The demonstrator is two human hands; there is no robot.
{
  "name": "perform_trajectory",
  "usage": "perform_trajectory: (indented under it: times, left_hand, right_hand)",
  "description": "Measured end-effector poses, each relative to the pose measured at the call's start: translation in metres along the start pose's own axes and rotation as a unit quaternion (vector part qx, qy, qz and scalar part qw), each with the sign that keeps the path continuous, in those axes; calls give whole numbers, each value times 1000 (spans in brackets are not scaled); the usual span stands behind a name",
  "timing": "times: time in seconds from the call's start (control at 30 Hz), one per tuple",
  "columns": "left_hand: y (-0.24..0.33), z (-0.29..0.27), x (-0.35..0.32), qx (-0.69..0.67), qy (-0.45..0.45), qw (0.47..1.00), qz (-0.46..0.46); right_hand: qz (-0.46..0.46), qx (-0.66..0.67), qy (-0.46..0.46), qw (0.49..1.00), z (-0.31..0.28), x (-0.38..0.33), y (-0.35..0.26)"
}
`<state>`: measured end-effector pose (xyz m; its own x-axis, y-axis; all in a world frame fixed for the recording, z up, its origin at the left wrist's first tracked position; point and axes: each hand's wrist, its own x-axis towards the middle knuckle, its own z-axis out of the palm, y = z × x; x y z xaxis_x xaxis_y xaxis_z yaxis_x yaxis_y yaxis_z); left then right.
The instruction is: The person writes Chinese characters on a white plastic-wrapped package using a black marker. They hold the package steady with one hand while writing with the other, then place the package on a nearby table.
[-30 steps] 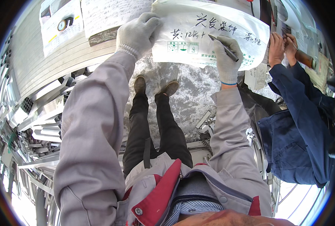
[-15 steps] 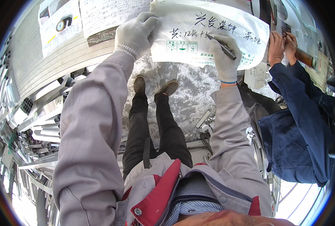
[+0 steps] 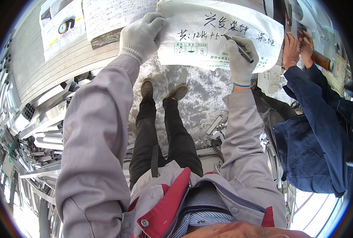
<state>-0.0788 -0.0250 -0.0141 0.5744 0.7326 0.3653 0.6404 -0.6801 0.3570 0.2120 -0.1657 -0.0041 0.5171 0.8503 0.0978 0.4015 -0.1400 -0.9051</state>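
A white plastic-like sheet (image 3: 259,23) with black handwriting and small green printed symbols lies ahead of me, hanging over the table's near edge. My right hand (image 3: 242,65), in a pale knit glove with a blue cuff band, grips a black marker pen (image 3: 246,55). Its tip meets the sheet at the end of the second written line. At the sheet's left edge, my left hand (image 3: 141,36), gloved too, is closed with curled fingers. It appears to hold that edge; the fingertips are partly hidden.
On the ridged table (image 3: 57,75) at left lie a handwritten page (image 3: 117,14) and a printed sheet (image 3: 75,35) with a round gauge (image 3: 62,27). Metal profile offcuts (image 3: 45,139) heap at left. A co-worker in dark blue (image 3: 311,146) has both hands (image 3: 293,49) by a brown roll (image 3: 321,60).
My right hand and the marker have moved slightly to the right, lengthening the last written stroke. The left hand and sheet have shifted a little left in view.
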Motion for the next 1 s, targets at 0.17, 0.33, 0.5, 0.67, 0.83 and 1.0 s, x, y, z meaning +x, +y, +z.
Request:
perform_trajectory:
  times: [0.17,0.33,0.5,0.67,0.83,1.0]
  left_hand:
    - [-1,1,0,-11,2,1000,-4]
    - [-1,2,-1,-11,-7,1000,-17]
    - [-1,1,2,-16,12,1000,7]
    - [0,0,1,-10,0,1000,-2]
    - [-2,3,1,-10,8,1000,-2]
    - [-5,5,1,-17,21,1000,10]
  right_hand:
    - [-11,4,-32,999,-4,2,0]
    - [0,8,-32,999,-4,2,-2]
    - [-7,12,-20,1000,-2,2,-5]
    - [37,40,7,999,-4,4,-5]
    - [20,-7,-5,1000,-4,7,1]
    - [22,-8,-24,999,-9,5,1]
